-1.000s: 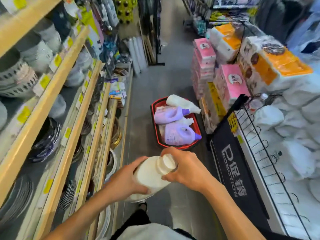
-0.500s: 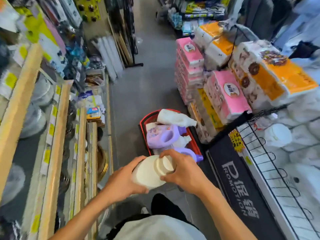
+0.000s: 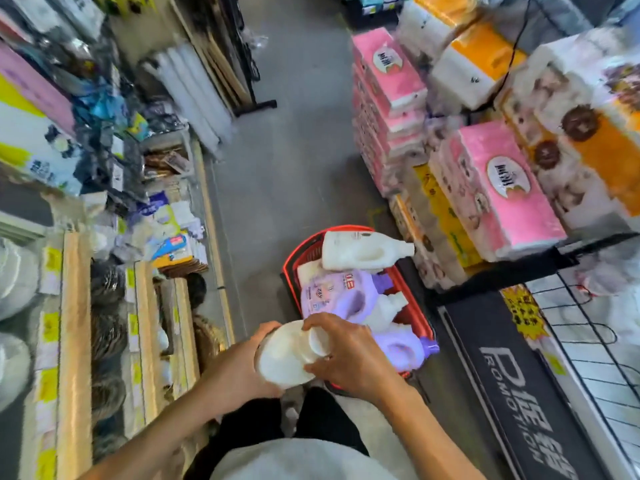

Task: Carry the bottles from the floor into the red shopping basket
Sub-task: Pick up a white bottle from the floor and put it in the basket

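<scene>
I hold a white bottle (image 3: 284, 358) in both hands just above the near end of the red shopping basket (image 3: 417, 308). My left hand (image 3: 239, 368) grips its body from the left. My right hand (image 3: 349, 351) grips its neck and cap end. The basket sits on the grey floor in the aisle and holds a white bottle (image 3: 360, 251) lying across its far end, a purple bottle (image 3: 332, 296) below it, another white bottle (image 3: 388, 310), and a second purple bottle (image 3: 405, 348) partly hidden by my right hand.
Wooden shelves (image 3: 74, 323) with dishes line the left side. Stacked pink tissue packs (image 3: 498, 188) and orange packs (image 3: 478, 60) crowd the right. A black promotion stand (image 3: 519, 382) with a wire rack stands right of the basket. Grey floor (image 3: 294, 150) stretches ahead.
I have moved closer to the basket, which now lies right under my hands. Both hands keep the same hold on the white bottle.
</scene>
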Action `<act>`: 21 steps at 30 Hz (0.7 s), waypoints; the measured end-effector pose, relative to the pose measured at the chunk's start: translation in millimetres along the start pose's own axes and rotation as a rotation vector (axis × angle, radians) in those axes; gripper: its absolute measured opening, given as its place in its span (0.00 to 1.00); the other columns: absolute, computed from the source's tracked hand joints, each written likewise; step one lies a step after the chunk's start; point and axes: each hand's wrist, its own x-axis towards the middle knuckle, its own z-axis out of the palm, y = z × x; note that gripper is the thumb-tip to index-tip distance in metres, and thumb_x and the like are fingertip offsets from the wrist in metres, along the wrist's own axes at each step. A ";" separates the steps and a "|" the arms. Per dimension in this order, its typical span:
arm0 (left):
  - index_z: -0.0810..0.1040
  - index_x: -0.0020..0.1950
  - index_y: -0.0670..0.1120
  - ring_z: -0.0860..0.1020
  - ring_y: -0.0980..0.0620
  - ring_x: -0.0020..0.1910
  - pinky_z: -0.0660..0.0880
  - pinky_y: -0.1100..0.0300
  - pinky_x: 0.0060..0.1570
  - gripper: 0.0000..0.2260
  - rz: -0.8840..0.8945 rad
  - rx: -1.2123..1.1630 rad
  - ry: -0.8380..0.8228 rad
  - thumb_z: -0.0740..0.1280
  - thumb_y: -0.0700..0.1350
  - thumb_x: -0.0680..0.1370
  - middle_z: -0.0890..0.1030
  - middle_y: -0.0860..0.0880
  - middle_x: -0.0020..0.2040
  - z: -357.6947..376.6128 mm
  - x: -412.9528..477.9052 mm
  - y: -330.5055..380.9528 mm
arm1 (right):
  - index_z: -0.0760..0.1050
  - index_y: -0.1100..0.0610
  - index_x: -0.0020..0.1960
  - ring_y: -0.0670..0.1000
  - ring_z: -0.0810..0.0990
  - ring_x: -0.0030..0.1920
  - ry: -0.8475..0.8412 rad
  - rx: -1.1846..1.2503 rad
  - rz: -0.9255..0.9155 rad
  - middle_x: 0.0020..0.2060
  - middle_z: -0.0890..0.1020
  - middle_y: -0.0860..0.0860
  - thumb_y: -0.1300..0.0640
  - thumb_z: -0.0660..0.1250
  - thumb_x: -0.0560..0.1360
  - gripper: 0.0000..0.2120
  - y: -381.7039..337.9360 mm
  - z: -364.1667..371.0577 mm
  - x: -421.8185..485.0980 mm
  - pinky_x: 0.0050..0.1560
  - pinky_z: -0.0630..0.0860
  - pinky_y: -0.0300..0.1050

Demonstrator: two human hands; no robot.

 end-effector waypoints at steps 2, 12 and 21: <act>0.58 0.59 0.79 0.78 0.58 0.54 0.77 0.57 0.53 0.40 0.003 -0.018 -0.011 0.81 0.57 0.61 0.77 0.67 0.54 -14.7 25.4 -5.5 | 0.72 0.42 0.64 0.45 0.79 0.53 0.000 0.041 0.020 0.59 0.79 0.40 0.54 0.75 0.68 0.27 7.1 4.8 23.4 0.53 0.75 0.44; 0.54 0.67 0.81 0.78 0.55 0.61 0.77 0.54 0.55 0.45 0.091 0.031 0.027 0.79 0.61 0.61 0.77 0.64 0.66 -56.2 184.9 -46.1 | 0.65 0.40 0.63 0.50 0.80 0.54 0.083 -0.065 -0.010 0.63 0.76 0.39 0.54 0.75 0.69 0.29 54.9 7.8 160.8 0.51 0.78 0.52; 0.54 0.74 0.71 0.81 0.45 0.61 0.79 0.48 0.55 0.46 0.036 -0.132 0.136 0.79 0.62 0.64 0.79 0.58 0.67 -20.9 318.2 -82.0 | 0.70 0.50 0.60 0.56 0.81 0.54 -0.003 -0.441 -0.244 0.65 0.76 0.47 0.64 0.74 0.61 0.30 134.7 29.0 288.6 0.37 0.79 0.52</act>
